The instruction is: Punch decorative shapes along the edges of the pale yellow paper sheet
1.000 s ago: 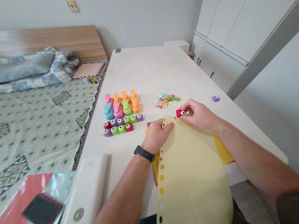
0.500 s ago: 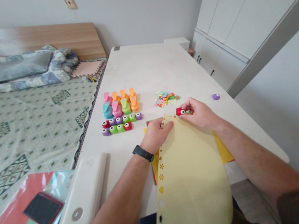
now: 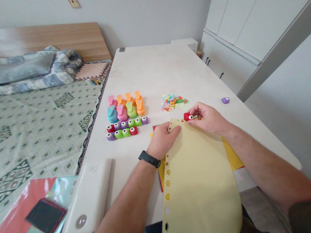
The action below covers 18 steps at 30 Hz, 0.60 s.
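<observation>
White device (image 3: 95,190): stood at lower left; the faint marks on top and its round display (image 3: 81,221) were too blurred to read.
Cream sheet (image 3: 203,187): hung from centre to bottom, between the forearms, with cut-outs down its left edge.
Left hand (image 3: 164,140): pinched the sheet's upper left corner, thumb on top.
Right hand (image 3: 206,118): gripped a red punch (image 3: 188,117) at the sheet's top edge.
Large punches (image 3: 131,110): 8 stood left of centre, behind 10 small punches (image 3: 124,125).

The held punch (image 3: 188,116) is red, paper (image 3: 200,179) pale yellow
</observation>
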### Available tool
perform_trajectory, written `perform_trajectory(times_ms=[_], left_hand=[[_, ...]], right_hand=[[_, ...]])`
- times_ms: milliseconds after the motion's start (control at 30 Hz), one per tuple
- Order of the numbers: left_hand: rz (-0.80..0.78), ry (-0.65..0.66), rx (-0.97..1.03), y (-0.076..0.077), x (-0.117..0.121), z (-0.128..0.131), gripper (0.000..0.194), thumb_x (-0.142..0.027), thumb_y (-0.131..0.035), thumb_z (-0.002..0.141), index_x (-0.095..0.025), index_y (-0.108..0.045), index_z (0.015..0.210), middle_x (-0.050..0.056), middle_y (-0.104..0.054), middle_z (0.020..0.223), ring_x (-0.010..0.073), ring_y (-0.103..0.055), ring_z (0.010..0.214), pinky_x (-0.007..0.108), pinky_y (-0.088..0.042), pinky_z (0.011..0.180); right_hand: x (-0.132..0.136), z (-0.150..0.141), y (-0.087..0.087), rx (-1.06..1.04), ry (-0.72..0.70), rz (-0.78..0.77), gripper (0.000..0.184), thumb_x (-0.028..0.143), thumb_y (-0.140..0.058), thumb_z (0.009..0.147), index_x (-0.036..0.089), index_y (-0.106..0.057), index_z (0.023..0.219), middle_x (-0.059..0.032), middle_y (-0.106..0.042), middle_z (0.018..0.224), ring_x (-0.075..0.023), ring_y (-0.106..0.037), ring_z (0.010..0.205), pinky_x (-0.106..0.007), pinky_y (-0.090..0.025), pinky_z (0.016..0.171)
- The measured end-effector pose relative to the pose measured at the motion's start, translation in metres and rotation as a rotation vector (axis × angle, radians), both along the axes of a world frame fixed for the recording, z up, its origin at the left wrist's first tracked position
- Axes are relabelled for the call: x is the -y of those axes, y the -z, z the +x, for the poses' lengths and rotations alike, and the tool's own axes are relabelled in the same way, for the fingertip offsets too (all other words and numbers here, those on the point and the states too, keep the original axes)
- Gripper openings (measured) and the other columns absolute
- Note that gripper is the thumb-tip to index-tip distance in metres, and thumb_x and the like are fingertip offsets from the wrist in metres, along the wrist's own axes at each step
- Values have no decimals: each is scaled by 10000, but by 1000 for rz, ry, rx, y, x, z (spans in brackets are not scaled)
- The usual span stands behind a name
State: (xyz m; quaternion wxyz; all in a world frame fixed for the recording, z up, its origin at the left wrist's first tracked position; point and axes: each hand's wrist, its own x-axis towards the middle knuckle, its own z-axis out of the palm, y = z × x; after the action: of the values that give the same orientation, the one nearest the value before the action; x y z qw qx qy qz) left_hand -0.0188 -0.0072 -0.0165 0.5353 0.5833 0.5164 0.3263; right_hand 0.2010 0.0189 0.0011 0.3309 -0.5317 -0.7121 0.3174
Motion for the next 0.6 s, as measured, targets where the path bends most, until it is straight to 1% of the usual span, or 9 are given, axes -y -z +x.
perform_trajectory(times_ms=[167, 267, 367, 467, 600], left_hand=[[6, 7, 0, 0, 0, 0, 371, -502, -649, 841, -155, -715, 952, 58, -755, 848, 178, -672, 663, 231, -467, 530], [3, 12, 11, 0, 0, 1, 379, -507, -643, 848, -153, -712, 964, 67, -756, 867, 190, -681, 681, 236, -471, 536], [13, 19, 30, 0, 1, 1, 386, -513, -635, 856, -158, -714, 986, 71, -758, 889, 200, -690, 699, 242, -476, 544], [26, 27, 48, -1, 2, 0, 388, -522, -633, 856, -164, -717, 982, 67, -757, 881, 202, -688, 692, 241, -469, 534], [48, 44, 50, -3, 4, 1, 372, -515, -617, 869, -167, -713, 960, 59, -755, 868, 194, -683, 683, 240, -470, 534]], right_hand=[[1, -2, 2, -30, -35, -34, 289, 321, -738, 771, 210, -598, 997, -57, -723, 1029, -161, -648, 775, -311, -513, 705], [-1, -1, 4, -11, -70, -29, 376, 290, -747, 761, 210, -623, 1106, -68, -719, 1087, -195, -676, 921, -351, -531, 816], [-3, 0, 6, 52, -93, 7, 443, 274, -770, 744, 223, -665, 1171, -77, -706, 1170, -219, -669, 1034, -383, -508, 925], [-4, 2, 5, 82, -125, -3, 419, 292, -790, 736, 222, -700, 1140, -73, -716, 1147, -221, -675, 1006, -381, -500, 934], [-3, 5, 0, 17, -199, -53, 397, 304, -769, 772, 205, -670, 1144, -56, -730, 1066, -205, -675, 969, -363, -500, 919]])
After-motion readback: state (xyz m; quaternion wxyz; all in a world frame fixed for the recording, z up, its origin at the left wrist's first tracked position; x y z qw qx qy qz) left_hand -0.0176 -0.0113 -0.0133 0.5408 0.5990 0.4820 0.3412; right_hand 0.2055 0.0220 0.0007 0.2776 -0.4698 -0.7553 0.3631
